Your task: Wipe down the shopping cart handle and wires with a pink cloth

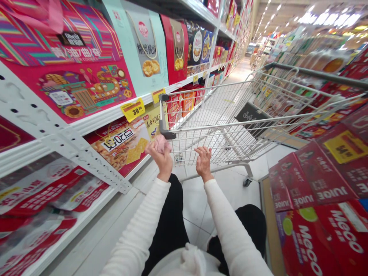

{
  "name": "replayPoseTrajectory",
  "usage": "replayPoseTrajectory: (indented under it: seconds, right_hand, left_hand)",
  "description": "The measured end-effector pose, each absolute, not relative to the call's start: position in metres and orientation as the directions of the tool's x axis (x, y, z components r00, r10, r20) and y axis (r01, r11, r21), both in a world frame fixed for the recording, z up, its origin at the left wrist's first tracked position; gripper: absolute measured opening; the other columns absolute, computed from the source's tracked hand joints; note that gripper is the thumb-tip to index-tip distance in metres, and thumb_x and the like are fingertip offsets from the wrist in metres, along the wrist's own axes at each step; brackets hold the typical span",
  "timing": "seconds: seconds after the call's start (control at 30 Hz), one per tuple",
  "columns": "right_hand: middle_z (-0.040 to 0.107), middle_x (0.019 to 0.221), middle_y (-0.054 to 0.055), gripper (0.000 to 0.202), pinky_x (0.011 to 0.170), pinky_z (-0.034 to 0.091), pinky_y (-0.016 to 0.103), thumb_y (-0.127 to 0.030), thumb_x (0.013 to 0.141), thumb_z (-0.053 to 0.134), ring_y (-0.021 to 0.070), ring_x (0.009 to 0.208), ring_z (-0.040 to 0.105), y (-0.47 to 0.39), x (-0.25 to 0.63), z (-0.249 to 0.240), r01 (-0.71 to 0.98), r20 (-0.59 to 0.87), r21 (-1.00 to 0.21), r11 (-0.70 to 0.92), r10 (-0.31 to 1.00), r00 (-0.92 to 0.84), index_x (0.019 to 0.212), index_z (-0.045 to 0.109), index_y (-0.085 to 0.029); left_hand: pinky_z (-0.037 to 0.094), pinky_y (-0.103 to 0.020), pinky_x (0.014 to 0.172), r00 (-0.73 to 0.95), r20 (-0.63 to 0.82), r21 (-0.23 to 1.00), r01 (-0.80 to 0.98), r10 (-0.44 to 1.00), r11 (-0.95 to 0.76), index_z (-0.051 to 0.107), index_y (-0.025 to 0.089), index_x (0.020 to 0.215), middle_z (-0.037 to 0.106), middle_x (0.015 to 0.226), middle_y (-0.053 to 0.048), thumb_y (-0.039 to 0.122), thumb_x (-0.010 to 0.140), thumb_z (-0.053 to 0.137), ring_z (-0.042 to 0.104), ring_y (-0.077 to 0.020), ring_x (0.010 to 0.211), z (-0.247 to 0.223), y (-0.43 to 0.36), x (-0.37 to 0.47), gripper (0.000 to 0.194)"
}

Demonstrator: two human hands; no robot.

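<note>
My left hand point(163, 163) is closed around a crumpled pink cloth point(161, 145), just below the dark corner piece of a wire shopping cart point(212, 124). To its right, my right hand point(203, 163) is raised in front of the cart's side with its fingers apart and slightly bent, and nothing shows in it. The cart stands across the aisle. Inside its far part is a dark grey panel point(254, 119).
White shelving point(94, 123) with boxed snacks and gift bags runs along the left, with a yellow price tag point(133, 110) on its edge. Stacked red drink boxes point(330, 237) stand at the right. The tiled aisle point(240, 71) extends beyond the cart.
</note>
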State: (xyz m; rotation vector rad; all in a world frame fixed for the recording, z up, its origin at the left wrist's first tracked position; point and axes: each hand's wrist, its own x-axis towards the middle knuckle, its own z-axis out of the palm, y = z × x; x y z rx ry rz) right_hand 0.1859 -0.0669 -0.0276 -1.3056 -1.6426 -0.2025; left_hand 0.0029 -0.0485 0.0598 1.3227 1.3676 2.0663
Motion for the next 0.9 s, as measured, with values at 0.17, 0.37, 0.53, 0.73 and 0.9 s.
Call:
replayPoseTrajectory:
  seconds: [0.17,0.37,0.53,0.73,0.9]
  right_hand:
    - [0.065,0.130,0.009,0.044,0.130,0.019,0.057,-0.018,0.098,0.030,0.0241,0.143,0.044,-0.070,0.191,-0.026,0.792,0.767,-0.441,0.422,0.636,0.088,0.128,0.062,-0.021]
    - [0.063,0.132,0.012,0.042,0.126,0.026,0.061,-0.022,0.101,0.028,0.0262,0.146,0.041,-0.083,0.186,-0.025,0.719,0.735,-0.564,0.406,0.643,0.213,0.124,0.062,-0.021]
    - [0.049,0.150,0.020,0.040,0.126,0.023,0.067,-0.029,0.102,0.037,0.0317,0.147,0.040,-0.093,0.179,0.013,0.788,0.794,-0.534,0.305,0.501,0.344,0.135,0.057,-0.017]
    - [0.051,0.156,0.009,0.049,0.131,0.019,0.059,-0.027,0.102,0.034,0.0270,0.158,0.027,-0.083,0.179,0.087,0.863,0.853,-0.333,0.380,0.511,0.105,0.147,0.053,-0.024]
    - [0.055,0.149,0.010,0.047,0.129,0.028,0.054,-0.026,0.104,0.032,0.0248,0.155,0.031,-0.079,0.187,0.100,0.843,0.849,-0.339,0.417,0.522,0.084,0.143,0.057,-0.023]
  left_hand:
    - [0.023,-0.044,0.128,-0.434,0.613,0.783,0.224,0.660,-0.580,0.061,0.023,0.122,0.050,0.132,-0.010,0.040,0.092,0.069,0.041,-0.0285,0.141,0.111,-0.037,-0.007,0.036]
    - [0.030,-0.050,0.124,-0.239,0.666,0.743,0.298,0.707,-0.599,0.069,0.024,0.112,0.051,0.121,-0.010,0.027,0.083,0.076,0.045,-0.0312,0.131,0.105,-0.057,-0.005,0.031]
    - [0.035,-0.047,0.121,-0.259,0.720,0.693,0.318,0.644,-0.647,0.068,0.026,0.120,0.050,0.123,-0.009,0.027,0.089,0.069,0.046,-0.0280,0.129,0.109,-0.059,0.004,0.031]
    - [0.039,-0.049,0.113,-0.099,0.914,0.365,0.624,0.393,-0.691,0.075,0.029,0.109,0.053,0.113,-0.008,0.028,0.098,0.060,0.051,-0.0250,0.118,0.073,-0.057,0.027,0.019]
    - [0.046,-0.044,0.100,0.167,0.878,0.281,0.580,0.449,-0.765,0.078,0.031,0.098,0.059,0.099,-0.005,0.034,0.095,0.068,0.058,-0.0226,0.105,0.026,-0.056,0.012,0.011]
